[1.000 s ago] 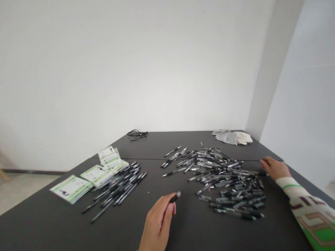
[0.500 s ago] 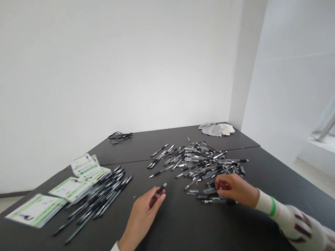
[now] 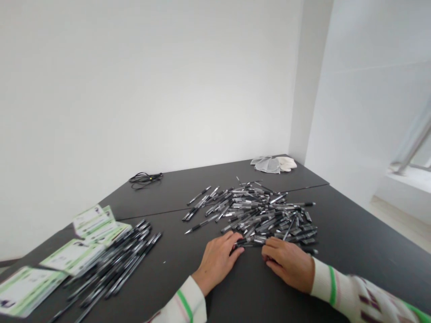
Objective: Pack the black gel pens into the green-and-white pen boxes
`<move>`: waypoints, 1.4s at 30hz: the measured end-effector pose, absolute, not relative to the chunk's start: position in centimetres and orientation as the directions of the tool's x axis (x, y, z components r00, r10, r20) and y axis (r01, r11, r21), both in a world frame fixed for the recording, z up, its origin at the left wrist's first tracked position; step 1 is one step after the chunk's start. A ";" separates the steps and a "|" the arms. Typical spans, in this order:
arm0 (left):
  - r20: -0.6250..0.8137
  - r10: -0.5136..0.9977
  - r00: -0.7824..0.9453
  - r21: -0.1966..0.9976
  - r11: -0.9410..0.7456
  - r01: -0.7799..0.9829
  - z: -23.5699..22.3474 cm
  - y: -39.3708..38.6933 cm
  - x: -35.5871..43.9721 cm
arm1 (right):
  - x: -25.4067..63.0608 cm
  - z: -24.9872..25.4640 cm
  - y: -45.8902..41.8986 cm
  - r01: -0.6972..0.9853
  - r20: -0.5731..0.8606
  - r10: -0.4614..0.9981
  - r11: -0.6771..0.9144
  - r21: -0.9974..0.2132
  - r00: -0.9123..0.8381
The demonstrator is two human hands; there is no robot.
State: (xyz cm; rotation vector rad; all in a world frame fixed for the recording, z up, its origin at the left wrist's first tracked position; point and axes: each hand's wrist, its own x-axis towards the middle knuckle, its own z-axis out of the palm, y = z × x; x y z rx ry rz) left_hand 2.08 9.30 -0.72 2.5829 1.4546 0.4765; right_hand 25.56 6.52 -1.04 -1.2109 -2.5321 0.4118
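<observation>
Found pile of pens (image 3: 266,206) on dark table (image 3: 256,298), near edge partly hidden by both hands. Observed left hand (image 3: 217,259) at that edge, thumb and fingertips slightly apart beside pen ends; cannot tell whether gripping any. Observed right hand (image 3: 289,264) just beside, fingers curled, undersides hidden; cannot tell whether closed on anything. Noted second bunch of pens (image 3: 125,259) partly covering printed cards (image 3: 72,255), both cut off by frame. Unable to read print.
</observation>
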 end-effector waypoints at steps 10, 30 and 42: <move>0.226 0.915 0.333 0.317 -0.392 0.863 0.8 8.7 -1.5 | 27.3 -0.9 7.1 0.734 0.154 0.847 0.521 -0.437 -0.509; 0.319 0.895 0.313 0.486 -0.438 0.756 -1.0 4.6 -2.5 | 27.0 -1.6 11.7 0.703 0.318 0.858 0.514 -0.492 -0.405; 0.272 0.920 0.281 0.635 -0.391 0.666 0.9 3.5 -0.8 | 27.6 2.9 8.6 0.359 0.331 0.840 0.496 -0.791 -0.431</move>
